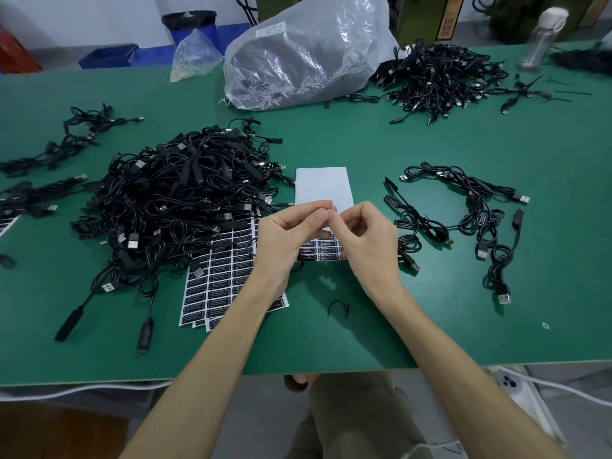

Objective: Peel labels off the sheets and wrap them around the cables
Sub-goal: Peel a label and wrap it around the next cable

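Note:
My left hand (284, 240) and my right hand (367, 240) meet fingertip to fingertip above a nearly bare label sheet (323, 183). Between the fingertips they pinch a small black label (321, 212). A thin black cable (250, 241) loops out from under my left hand, and most of it is hidden. The sheet's last rows of black labels (319, 253) show below my hands. A stack of full label sheets (225, 283) lies to the left. Beside the stack rises a big pile of black USB cables (178, 197).
Several labelled cables (463, 210) lie spread to the right. A second cable pile (437, 74), a large plastic bag (304, 51), a small bag (195, 58) and a clear bottle (543, 34) stand at the back. A black tie (337, 308) lies near the front edge.

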### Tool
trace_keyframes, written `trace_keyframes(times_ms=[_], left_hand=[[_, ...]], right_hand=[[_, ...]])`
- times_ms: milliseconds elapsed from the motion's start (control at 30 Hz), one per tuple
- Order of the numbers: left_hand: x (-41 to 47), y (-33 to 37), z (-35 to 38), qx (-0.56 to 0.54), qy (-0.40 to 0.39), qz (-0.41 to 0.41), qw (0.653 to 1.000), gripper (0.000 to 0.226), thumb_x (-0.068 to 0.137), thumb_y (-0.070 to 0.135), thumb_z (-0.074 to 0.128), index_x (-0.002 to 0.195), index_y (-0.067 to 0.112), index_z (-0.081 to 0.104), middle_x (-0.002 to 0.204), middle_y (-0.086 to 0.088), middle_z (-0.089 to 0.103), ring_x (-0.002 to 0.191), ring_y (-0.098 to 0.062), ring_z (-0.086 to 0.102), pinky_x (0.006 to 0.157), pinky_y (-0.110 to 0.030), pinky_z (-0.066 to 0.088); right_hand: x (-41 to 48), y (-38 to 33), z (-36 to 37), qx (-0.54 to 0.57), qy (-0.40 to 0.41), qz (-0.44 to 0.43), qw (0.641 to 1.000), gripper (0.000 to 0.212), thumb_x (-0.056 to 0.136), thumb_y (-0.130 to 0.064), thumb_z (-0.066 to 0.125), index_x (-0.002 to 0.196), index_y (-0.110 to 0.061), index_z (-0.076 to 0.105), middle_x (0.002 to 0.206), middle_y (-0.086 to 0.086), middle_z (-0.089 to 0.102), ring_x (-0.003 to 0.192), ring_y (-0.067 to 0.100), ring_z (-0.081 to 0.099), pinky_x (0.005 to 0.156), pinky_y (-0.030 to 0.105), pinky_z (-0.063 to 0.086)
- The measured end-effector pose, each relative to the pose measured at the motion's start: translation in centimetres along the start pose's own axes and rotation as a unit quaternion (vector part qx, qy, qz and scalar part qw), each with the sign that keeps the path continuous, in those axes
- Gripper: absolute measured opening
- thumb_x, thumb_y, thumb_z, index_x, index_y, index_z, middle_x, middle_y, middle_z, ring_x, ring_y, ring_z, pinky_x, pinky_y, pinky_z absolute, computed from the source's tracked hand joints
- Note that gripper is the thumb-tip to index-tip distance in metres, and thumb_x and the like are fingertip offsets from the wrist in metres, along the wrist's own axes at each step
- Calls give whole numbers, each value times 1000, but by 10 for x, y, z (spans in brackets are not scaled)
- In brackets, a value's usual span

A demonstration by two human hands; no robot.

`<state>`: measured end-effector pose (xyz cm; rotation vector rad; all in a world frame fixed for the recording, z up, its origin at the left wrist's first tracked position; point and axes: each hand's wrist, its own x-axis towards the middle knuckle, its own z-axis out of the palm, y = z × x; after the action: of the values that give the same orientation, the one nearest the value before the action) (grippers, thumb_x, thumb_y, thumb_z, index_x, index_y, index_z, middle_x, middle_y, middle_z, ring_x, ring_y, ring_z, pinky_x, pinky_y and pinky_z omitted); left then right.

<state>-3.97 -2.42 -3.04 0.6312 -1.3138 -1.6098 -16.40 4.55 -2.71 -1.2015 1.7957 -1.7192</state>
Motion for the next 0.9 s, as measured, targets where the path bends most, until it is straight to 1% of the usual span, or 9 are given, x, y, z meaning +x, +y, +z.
trace_keyframes(times_ms=[67,133,267,300,433,467,567,667,900], left_hand=[[0,-1,1,-3,3,-1,1000,18,92,10,76,109,5,79,110,-16,77,102,-28,75,84,-31,61],[0,-1,1,-4,7,0,1000,19,93,10,75,110,3,78,110,-17,77,101,-29,76,84,-30,60],[1,0,0,-10,31,-1,999,15,96,9,71,108,6,79,107,-16,78,96,-23,76,82,-29,60],[1,1,-1,-11,33,-1,999,15,96,9,71,108,6,79,107,-15,78,95,-22,76,81,-29,60],[1,1,-1,-16,33,-3,999,16,96,13,70,108,7,78,107,-14,78,95,-22,75,81,-28,60],[0,1,-1,-15,33,-2,999,16,97,14,69,108,7,79,108,-14,78,96,-22,75,82,-29,59],[1,0,-1,-11,34,1,999,17,100,15,66,108,6,78,107,-14,77,97,-23,74,82,-31,59],[1,-1,-1,19,37,2,999,16,100,16,67,107,6,78,106,-14,77,98,-25,74,79,-30,59],[2,-5,2,114,40,-4,993,12,99,10,66,100,10,78,87,-2,77,75,-12,68,69,-24,56]], right_hand=[[0,1,1,-1,3,-5,1000,24,92,-39,73,77,-24,61,66,-11,65,57,9,55,60,26,46],[0,2,2,-9,6,-8,1000,23,92,-41,72,80,-25,60,68,-10,65,59,8,55,60,26,46],[2,4,2,-14,0,14,1000,30,90,-43,75,95,-26,52,74,-4,62,65,17,61,67,46,57],[2,5,2,-9,-5,17,1000,30,90,-45,75,97,-28,51,75,-4,62,63,18,62,66,47,58],[2,6,1,-35,-32,-13,999,14,96,-45,68,97,-34,59,75,-8,67,50,15,63,56,25,50],[2,7,1,-47,-38,-20,998,12,98,-44,66,96,-32,63,72,-9,67,48,14,63,55,23,48],[2,7,2,-46,-47,-23,998,12,101,-38,65,96,-27,67,69,-8,68,47,12,63,56,23,49],[2,6,1,-12,-28,-22,999,7,99,-32,69,93,-29,68,71,-10,69,52,13,63,57,24,51],[4,8,2,-1,11,-15,1000,6,97,-28,69,97,-32,65,77,-11,67,63,20,64,65,35,53]])
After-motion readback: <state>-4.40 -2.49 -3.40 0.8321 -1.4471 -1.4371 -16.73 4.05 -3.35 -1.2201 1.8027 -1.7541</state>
